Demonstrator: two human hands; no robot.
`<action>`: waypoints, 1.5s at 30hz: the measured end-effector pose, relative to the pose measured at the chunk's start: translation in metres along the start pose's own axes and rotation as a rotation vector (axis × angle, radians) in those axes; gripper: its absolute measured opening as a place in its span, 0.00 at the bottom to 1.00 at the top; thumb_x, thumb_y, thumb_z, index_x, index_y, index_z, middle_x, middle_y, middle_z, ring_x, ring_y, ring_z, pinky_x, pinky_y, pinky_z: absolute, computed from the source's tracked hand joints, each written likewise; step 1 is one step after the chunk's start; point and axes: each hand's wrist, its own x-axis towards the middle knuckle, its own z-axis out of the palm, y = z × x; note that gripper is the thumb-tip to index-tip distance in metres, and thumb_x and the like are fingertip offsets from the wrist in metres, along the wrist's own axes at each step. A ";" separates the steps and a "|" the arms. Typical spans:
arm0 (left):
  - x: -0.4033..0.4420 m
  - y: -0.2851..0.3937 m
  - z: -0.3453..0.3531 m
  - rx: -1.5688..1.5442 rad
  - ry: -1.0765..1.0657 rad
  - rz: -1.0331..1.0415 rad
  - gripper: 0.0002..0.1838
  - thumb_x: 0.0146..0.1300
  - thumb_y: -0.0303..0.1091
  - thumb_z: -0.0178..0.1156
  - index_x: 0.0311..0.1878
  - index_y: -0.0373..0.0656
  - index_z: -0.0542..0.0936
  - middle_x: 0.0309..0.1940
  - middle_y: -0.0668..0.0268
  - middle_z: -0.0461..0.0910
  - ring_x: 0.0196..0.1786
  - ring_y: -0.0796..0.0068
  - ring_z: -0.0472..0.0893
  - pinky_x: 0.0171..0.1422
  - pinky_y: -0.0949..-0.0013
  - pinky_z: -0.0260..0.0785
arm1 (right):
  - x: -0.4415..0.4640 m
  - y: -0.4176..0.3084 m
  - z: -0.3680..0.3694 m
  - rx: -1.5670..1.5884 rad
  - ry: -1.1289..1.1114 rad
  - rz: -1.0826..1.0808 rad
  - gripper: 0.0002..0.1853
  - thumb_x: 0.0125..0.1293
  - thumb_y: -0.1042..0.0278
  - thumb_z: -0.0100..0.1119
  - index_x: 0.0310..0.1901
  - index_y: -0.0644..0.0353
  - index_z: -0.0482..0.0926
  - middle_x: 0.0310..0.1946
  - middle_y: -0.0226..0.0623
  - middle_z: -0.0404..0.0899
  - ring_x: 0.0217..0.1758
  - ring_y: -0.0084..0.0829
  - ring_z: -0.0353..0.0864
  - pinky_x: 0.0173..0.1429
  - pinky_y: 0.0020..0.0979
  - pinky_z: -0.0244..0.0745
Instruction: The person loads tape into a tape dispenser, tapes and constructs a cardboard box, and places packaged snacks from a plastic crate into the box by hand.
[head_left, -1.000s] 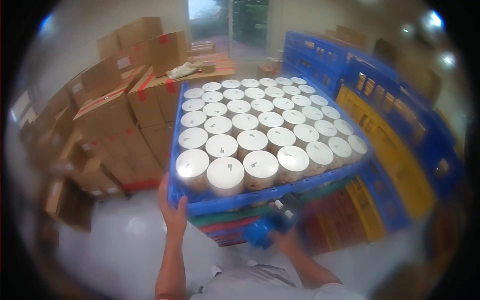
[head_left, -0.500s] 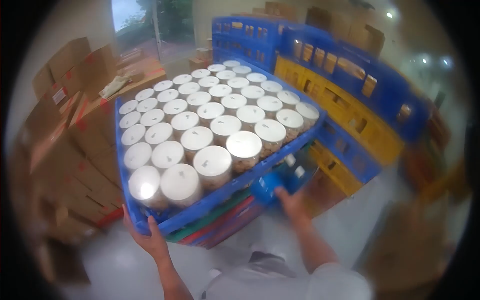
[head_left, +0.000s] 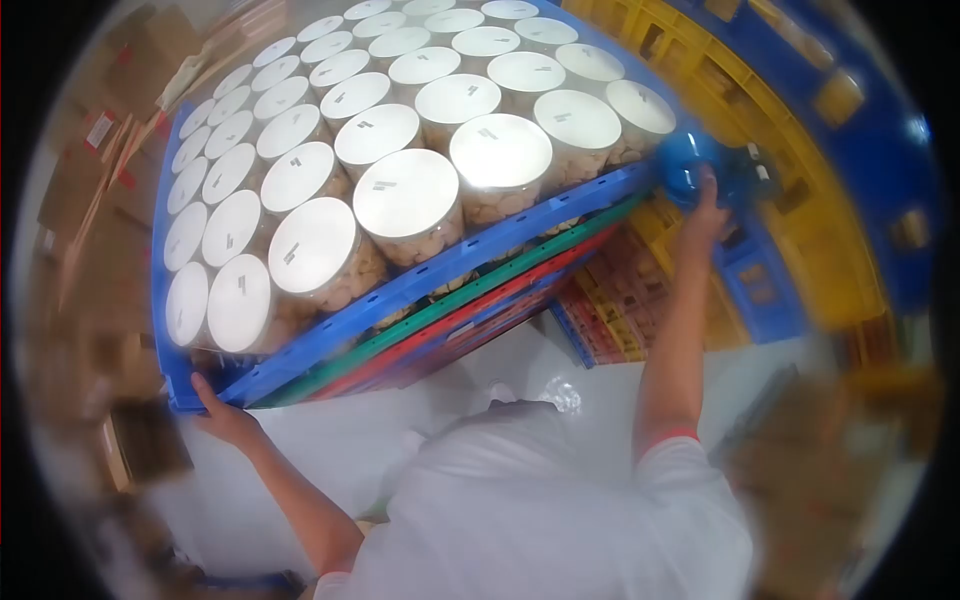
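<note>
A blue crate [head_left: 430, 283] holds rows of clear jars [head_left: 320, 255] with white lids and pale brown pieces inside. My left hand [head_left: 228, 420] grips the crate's near left corner, thumb over the rim. At the near right corner, my right hand [head_left: 706, 208] is closed on a blue rounded object [head_left: 684, 160] with a dark part and small white bits beside it. Its exact kind is unclear. This object is close to the crate's corner; whether they touch I cannot tell.
Beneath the blue crate are a green crate [head_left: 400, 325] and a red crate [head_left: 425, 345]. Yellow crates [head_left: 800, 200] and blue crates [head_left: 895, 170] stack up on the right. Cardboard boxes [head_left: 100, 200] line the left. Pale floor [head_left: 470, 375] shows below.
My view has tipped down and come closer to the crate. My right hand has moved right with the blue object, up to the near right corner. My left hand stays on its corner.
</note>
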 end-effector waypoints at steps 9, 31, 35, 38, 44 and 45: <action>0.022 -0.041 -0.015 -0.192 -0.118 0.165 0.17 0.71 0.33 0.66 0.55 0.28 0.81 0.47 0.61 0.84 0.45 0.71 0.81 0.52 0.63 0.76 | 0.006 0.020 0.010 -0.054 0.175 0.233 0.23 0.76 0.62 0.61 0.63 0.71 0.79 0.62 0.43 0.81 0.66 0.33 0.77 0.76 0.38 0.65; 0.026 0.017 0.024 -0.130 -0.254 0.084 0.14 0.65 0.36 0.68 0.42 0.32 0.84 0.29 0.64 0.84 0.33 0.77 0.80 0.40 0.68 0.73 | 0.072 0.046 -0.035 -0.057 0.025 -0.010 0.25 0.73 0.65 0.61 0.68 0.63 0.76 0.62 0.46 0.80 0.59 0.39 0.82 0.70 0.41 0.73; 0.023 0.029 0.007 -0.150 -0.288 0.027 0.15 0.66 0.37 0.68 0.44 0.32 0.84 0.32 0.65 0.84 0.35 0.78 0.80 0.41 0.69 0.74 | 0.069 0.040 -0.005 -0.051 -0.009 -0.007 0.25 0.72 0.64 0.62 0.68 0.63 0.75 0.61 0.45 0.80 0.59 0.39 0.82 0.70 0.43 0.73; 0.018 0.022 0.009 -0.112 -0.282 -0.017 0.16 0.67 0.37 0.68 0.46 0.32 0.84 0.34 0.65 0.85 0.38 0.79 0.80 0.44 0.70 0.74 | 0.073 0.052 0.026 -0.055 -0.046 -0.013 0.25 0.72 0.63 0.62 0.68 0.63 0.75 0.60 0.45 0.80 0.58 0.40 0.83 0.70 0.44 0.73; -0.011 0.033 0.012 -0.211 -0.100 -0.021 0.14 0.67 0.35 0.67 0.48 0.33 0.83 0.36 0.65 0.85 0.40 0.76 0.82 0.49 0.69 0.75 | 0.115 0.090 0.111 0.028 -0.153 -0.014 0.25 0.72 0.61 0.62 0.67 0.62 0.75 0.59 0.45 0.81 0.58 0.40 0.83 0.70 0.46 0.72; -0.018 0.035 0.010 -0.243 -0.076 -0.035 0.15 0.67 0.35 0.67 0.49 0.33 0.83 0.37 0.65 0.85 0.41 0.75 0.83 0.50 0.68 0.75 | 0.122 0.092 0.125 0.031 -0.165 -0.018 0.25 0.72 0.61 0.62 0.67 0.62 0.75 0.59 0.45 0.81 0.58 0.40 0.83 0.70 0.46 0.72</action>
